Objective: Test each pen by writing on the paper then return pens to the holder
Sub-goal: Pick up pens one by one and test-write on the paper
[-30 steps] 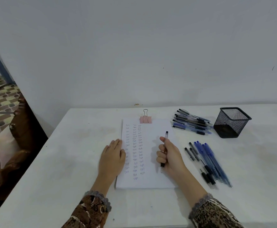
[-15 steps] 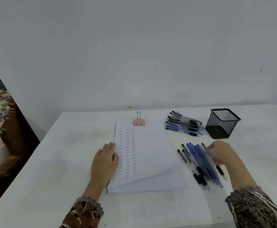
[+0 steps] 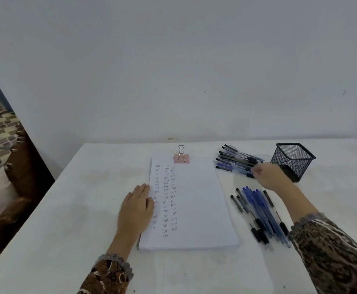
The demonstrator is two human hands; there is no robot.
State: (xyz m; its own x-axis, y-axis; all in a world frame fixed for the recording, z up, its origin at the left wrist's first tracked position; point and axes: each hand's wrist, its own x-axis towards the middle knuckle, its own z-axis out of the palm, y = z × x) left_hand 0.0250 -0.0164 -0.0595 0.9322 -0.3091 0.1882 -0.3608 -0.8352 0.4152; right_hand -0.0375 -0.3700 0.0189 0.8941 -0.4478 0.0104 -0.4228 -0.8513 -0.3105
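White table (image 3: 84, 209); right hand (image 3: 269, 177), blurred, perhaps touching the far pens (image 3: 233, 161).

Person is wearing a long-sleeved patterned garment; both arms are showing from the forearm down. The left sleeve (image 3: 107, 276) is showing warm brown cloth with cream and dark swirls, batik-like. The right sleeve (image 3: 332, 257) is reading duller: olive-brown with fine dark mottling, close to an animal print. Each sleeve is ending at the wrist in a narrow grey scalloped trim, lace-like in look: left cuff (image 3: 115, 259), right cuff (image 3: 308, 217). Past the cuffs the left hand (image 3: 136, 209) and right hand (image 3: 272, 177) are coming out bare. The right hand's far edge is blurring; detail there is not resolving.
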